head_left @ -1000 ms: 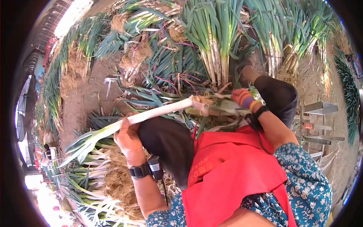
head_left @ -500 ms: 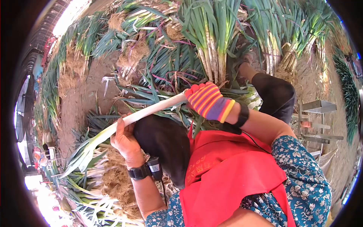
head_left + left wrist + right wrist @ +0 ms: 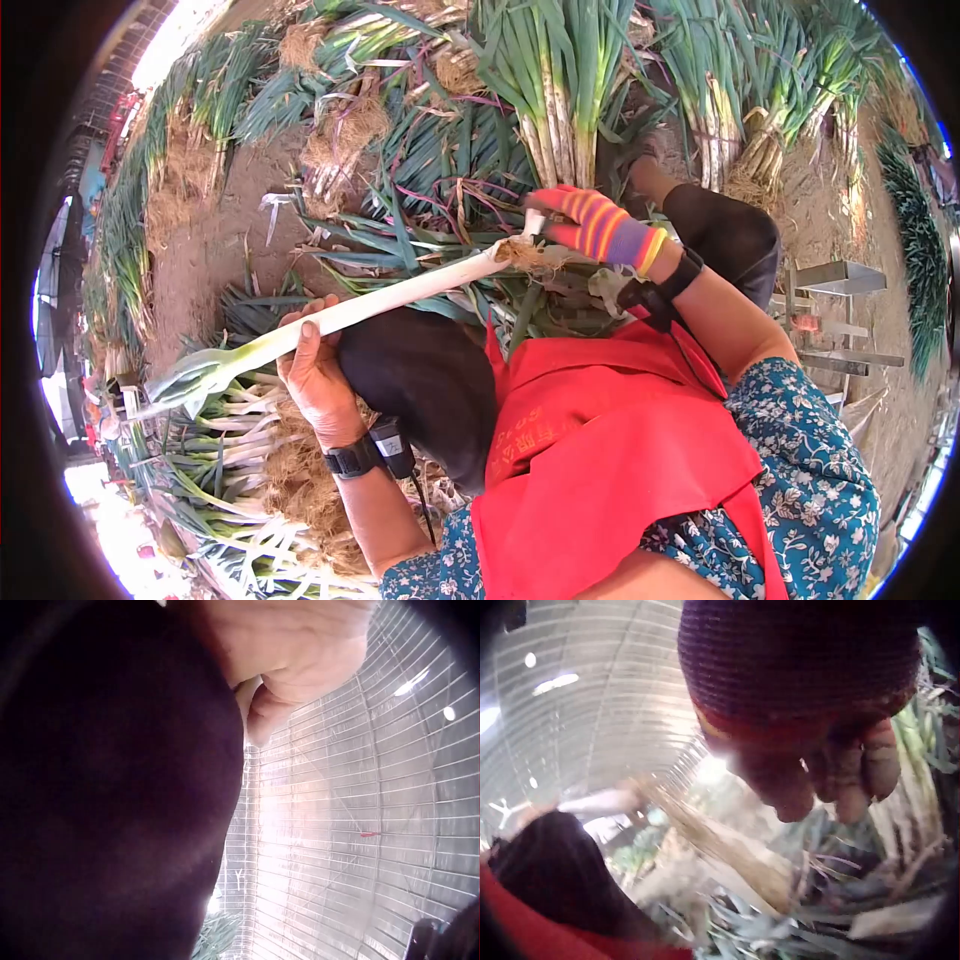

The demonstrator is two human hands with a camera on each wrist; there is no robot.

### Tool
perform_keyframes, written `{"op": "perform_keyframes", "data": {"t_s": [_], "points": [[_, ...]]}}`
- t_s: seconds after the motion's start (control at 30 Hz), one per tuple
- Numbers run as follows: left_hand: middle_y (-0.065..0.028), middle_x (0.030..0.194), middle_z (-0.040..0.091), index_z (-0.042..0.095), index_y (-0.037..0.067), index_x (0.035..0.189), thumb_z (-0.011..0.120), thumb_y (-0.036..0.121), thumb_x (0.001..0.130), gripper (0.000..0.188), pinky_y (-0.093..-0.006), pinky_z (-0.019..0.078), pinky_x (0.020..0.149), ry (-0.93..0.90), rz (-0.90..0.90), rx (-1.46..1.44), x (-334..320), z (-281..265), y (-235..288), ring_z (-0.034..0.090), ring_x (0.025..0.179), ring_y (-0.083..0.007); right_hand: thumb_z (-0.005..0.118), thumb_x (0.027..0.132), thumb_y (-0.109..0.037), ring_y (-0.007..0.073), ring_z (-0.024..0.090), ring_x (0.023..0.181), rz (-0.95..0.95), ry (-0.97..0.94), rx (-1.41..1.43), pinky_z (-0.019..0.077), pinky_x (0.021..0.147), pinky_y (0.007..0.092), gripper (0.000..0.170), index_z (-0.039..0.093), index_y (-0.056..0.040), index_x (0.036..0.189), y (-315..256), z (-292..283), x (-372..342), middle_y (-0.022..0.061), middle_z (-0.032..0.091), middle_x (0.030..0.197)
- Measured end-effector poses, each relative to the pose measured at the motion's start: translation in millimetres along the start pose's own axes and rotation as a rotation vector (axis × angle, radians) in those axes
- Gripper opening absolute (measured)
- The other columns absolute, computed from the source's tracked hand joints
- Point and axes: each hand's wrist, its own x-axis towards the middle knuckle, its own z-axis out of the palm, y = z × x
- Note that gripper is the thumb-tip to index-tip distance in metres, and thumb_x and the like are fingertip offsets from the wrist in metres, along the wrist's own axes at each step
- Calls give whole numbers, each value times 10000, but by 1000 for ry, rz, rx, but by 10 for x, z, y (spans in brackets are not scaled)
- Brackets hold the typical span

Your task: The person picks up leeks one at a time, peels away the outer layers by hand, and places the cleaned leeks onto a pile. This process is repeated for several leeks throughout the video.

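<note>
A long white leek (image 3: 410, 288) lies slantwise across the dark-trousered knee (image 3: 420, 385), its green leaves at the left and brown roots at the right end. Near the leafy end, my bare left hand (image 3: 322, 375) grips its shaft between thumb and fingers. My right hand (image 3: 600, 228), in a striped glove, is just above the root end. Its fingers curve down in the right wrist view, and a short white piece (image 3: 535, 222) shows at the fingertips; I cannot tell whether they pinch it. A straw-coloured strip (image 3: 724, 844) hangs below the root end.
Leeks with shaggy roots (image 3: 300, 470) are piled at the left. Tied upright bunches (image 3: 560, 110) stand ahead, with leafy litter (image 3: 390, 255) on the ground between. A metal stand (image 3: 840, 278) is at the right; a red apron (image 3: 600, 420) covers the lap.
The right hand comes in from the right to grip the leek's end, then moves slightly right and up off it, baring the roots. The left hand keeps its grip, shifting slightly left.
</note>
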Motion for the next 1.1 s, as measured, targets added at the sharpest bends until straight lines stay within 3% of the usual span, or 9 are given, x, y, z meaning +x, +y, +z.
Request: {"op": "perform_keyframes", "data": {"t_s": [0.07, 0.13, 0.27, 0.37, 0.5, 0.73, 0.87, 1.03, 1.1], "points": [[-122, 1011, 621, 566, 32, 1014, 641, 100, 826, 213, -379, 495, 842, -46, 6, -22, 19, 26, -10, 610, 975, -290, 626, 785, -173, 271, 609, 856, -71, -141, 704, 470, 746, 363, 444, 549, -32, 1199, -274, -161, 364, 160, 630, 912], [-123, 962, 638, 576, 24, 1005, 650, 93, 807, 223, -363, 497, 825, -16, 10, -16, -12, 151, 19, 620, 943, -280, 632, 798, -201, 220, 589, 908, 86, -562, 829, 456, 800, 320, 479, 529, -39, 1237, -352, -201, 518, 139, 625, 958], [-133, 878, 650, 585, 14, 946, 633, 79, 767, 196, -336, 505, 775, -72, -49, 112, 39, 89, 134, 631, 904, -252, 549, 774, -65, 248, 609, 939, -104, -736, 607, 465, 851, 331, 359, 599, -17, 1127, -437, 16, 673, 153, 636, 1033], [-152, 890, 644, 569, -8, 929, 636, 67, 772, 187, -360, 516, 768, -84, -81, 10, 67, 127, 171, 641, 858, -268, 668, 757, -114, 277, 549, 724, -393, -443, 424, 417, 612, 349, 231, 659, -88, 986, -325, 358, 514, 102, 611, 789], [-161, 887, 642, 569, -31, 936, 640, 53, 771, 199, -360, 513, 776, -82, -57, 15, 86, 43, 183, 639, 839, -266, 580, 771, -143, 348, 590, 707, -262, -495, 437, 470, 623, 381, 142, 620, -31, 849, -412, 332, 419, 169, 604, 754], [-150, 871, 647, 575, -17, 934, 562, 34, 789, 154, -344, 522, 746, -26, 34, 131, -73, -101, 355, 634, 812, -237, 556, 774, -173, 300, 615, 693, -147, -769, -534, 467, 574, 400, 110, 613, -85, 809, 617, 867, -329, 124, 625, 731], [-154, 920, 640, 574, -21, 942, 584, 51, 803, 158, -353, 512, 772, 167, 130, 290, -77, -445, 671, 637, 892, -274, 575, 744, -212, 326, 612, 710, 213, -621, -65, 480, 615, 401, 162, 623, -76, 818, 438, 572, -428, 149, 625, 741], [-124, 945, 632, 635, -55, 1052, 441, 108, 899, 296, -331, 489, 790, 180, 275, 863, -165, -1517, 1816, 586, 852, -196, 590, 768, -348, 342, 622, 793, 184, -891, -51, 481, 675, 435, 344, 641, -151, 1045, 143, 789, -360, 172, 637, 846], [-168, 1031, 616, 576, -64, 1141, 415, 143, 923, 341, -348, 485, 842, 61, 420, 1166, -34, -3380, 2623, 590, 940, -248, 596, 758, -316, 341, 623, 794, 213, -839, 25, 485, 676, 431, 342, 631, -135, 1047, 87, 836, -307, 186, 629, 833]]}}
